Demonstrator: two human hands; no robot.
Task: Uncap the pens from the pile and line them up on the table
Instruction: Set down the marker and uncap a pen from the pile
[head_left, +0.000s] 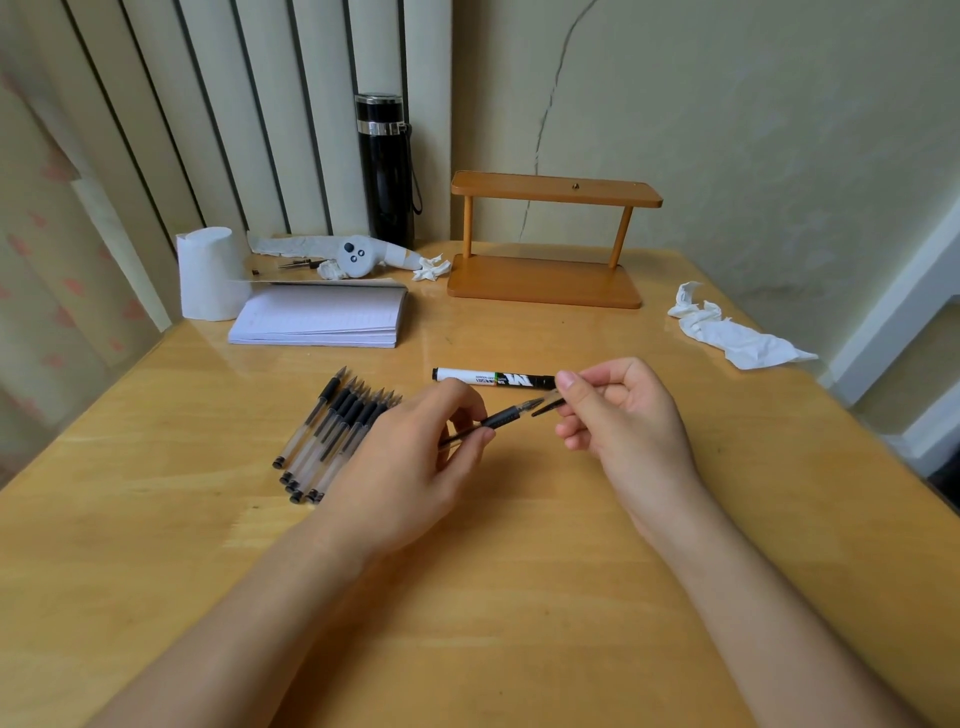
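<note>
My left hand (410, 457) grips a clear gel pen (498, 418) by its barrel, black grip and tip pointing right. My right hand (618, 410) pinches the pen's clear cap (548, 404) just off the tip, thumb on top. To the left, several uncapped gel pens (332, 436) lie side by side on the wooden table (519, 571), tips pointing away from me; my left hand hides the right end of that row. A black-and-white marker (488, 378) lies capped behind my hands.
A notebook (322, 319), a paper roll (208, 273), a black flask (387, 171) and a small wooden shelf (550, 239) stand at the back. Crumpled tissues (727, 332) lie at the right. The table's right edge drops off near the wall.
</note>
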